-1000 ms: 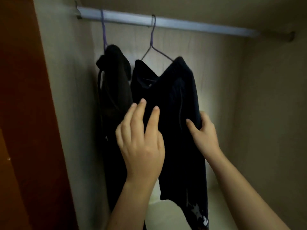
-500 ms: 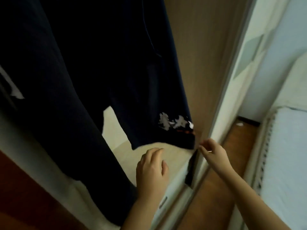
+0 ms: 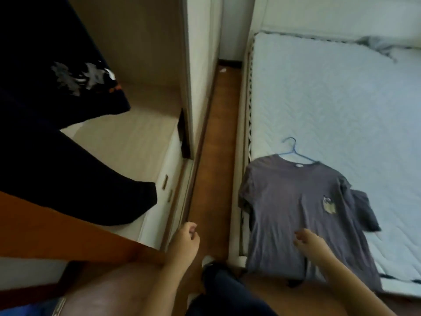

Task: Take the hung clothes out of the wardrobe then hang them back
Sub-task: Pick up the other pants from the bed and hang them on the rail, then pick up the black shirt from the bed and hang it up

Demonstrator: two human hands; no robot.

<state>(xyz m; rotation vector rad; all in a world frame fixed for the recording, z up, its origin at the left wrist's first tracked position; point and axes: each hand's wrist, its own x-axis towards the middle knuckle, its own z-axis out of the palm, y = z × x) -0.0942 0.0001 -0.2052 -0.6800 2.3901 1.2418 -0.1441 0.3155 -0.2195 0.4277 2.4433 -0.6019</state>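
Note:
A grey T-shirt (image 3: pixel 293 213) on a blue hanger (image 3: pixel 293 151) lies flat on the bed (image 3: pixel 330 92), near its front left corner. My right hand (image 3: pixel 307 241) hovers over the shirt's lower middle, fingers loosely curled, holding nothing. My left hand (image 3: pixel 185 244) hangs over the floor strip between wardrobe and bed, fingers curled in, empty. Dark clothes (image 3: pixel 52 92) with a white print hang inside the wardrobe (image 3: pixel 145 65) at the upper left; their hangers are out of view.
A narrow brown wooden floor strip (image 3: pixel 216 137) runs between the wardrobe and the bed. An orange-brown wardrobe door (image 3: pixel 45 229) crosses the lower left. White drawers (image 3: pixel 164 190) sit under the wardrobe floor. My legs fill the bottom centre.
The view has swung from the hanging dark clothes down and right to the bed. Both hands left the dark garment and dropped; my right hand now reaches over the grey T-shirt.

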